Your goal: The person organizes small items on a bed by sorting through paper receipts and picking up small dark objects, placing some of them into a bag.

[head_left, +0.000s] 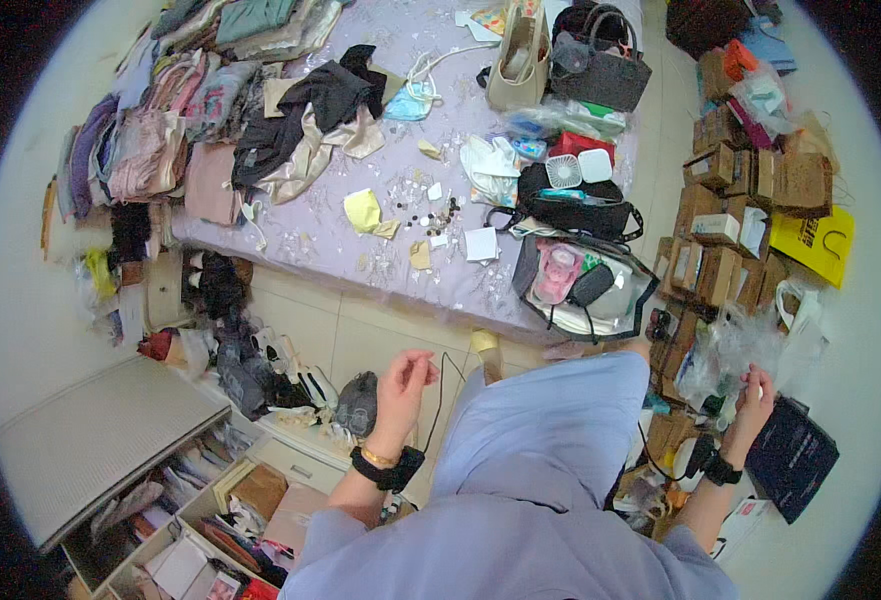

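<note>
- My left hand (405, 380) pinches a thin black cord (438, 395).
- My right hand (755, 392) grips clear plastic bags (735, 345).
- Lots of stuff is still unsorted across the bed (310, 240).

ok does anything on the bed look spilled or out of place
Yes: a scatter of small dark buttons or beads lies loose on the purple bedsheet among paper scraps, looking spilled. The right hand touches a clear plastic bag.
</note>
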The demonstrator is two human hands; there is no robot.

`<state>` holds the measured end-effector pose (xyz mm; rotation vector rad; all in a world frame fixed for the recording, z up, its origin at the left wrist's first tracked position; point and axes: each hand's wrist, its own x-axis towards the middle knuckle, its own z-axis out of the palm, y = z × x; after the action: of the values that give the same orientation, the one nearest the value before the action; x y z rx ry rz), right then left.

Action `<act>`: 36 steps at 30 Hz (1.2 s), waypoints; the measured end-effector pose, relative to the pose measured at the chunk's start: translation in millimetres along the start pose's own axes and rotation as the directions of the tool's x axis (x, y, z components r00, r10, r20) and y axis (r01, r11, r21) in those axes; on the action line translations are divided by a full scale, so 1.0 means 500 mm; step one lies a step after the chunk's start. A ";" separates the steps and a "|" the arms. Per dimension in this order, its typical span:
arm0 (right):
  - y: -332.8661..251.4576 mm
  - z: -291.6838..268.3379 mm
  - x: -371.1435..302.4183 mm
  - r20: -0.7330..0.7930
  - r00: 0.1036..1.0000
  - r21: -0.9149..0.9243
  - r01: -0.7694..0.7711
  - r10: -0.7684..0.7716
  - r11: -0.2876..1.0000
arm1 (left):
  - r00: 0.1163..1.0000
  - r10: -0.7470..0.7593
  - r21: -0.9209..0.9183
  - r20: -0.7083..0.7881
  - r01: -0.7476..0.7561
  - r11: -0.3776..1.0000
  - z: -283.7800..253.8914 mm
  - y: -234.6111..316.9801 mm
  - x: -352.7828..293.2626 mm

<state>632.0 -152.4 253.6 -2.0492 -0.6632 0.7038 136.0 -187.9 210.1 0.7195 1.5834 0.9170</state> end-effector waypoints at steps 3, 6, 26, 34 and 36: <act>0.006 -0.013 -0.067 0.024 1.000 0.075 -0.012 0.010 0.997 | 1.000 -0.009 0.012 0.002 0.009 1.000 -0.028 -0.013 0.043; 0.002 0.025 -0.129 0.005 0.999 0.076 -0.047 0.047 0.996 | 0.998 -0.019 -0.005 0.057 0.019 1.000 -0.041 -0.033 0.080; 0.303 0.055 -0.308 0.020 0.961 -0.164 -0.270 0.277 0.949 | 0.837 0.391 0.804 0.382 -0.510 0.307 0.180 -0.350 0.512; 0.372 0.066 -0.355 0.078 0.942 -0.111 -0.318 0.327 0.942 | 0.822 0.397 0.863 0.409 -0.490 0.126 0.186 -0.394 0.562; 0.370 0.067 -0.358 0.103 0.949 -0.101 -0.288 0.298 0.952 | 0.891 0.286 0.887 0.353 -0.416 0.202 0.188 -0.377 0.559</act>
<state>519.5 -347.0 123.7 -2.2243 -0.4624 0.9886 176.6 -32.9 -100.9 2.0588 1.8116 0.0398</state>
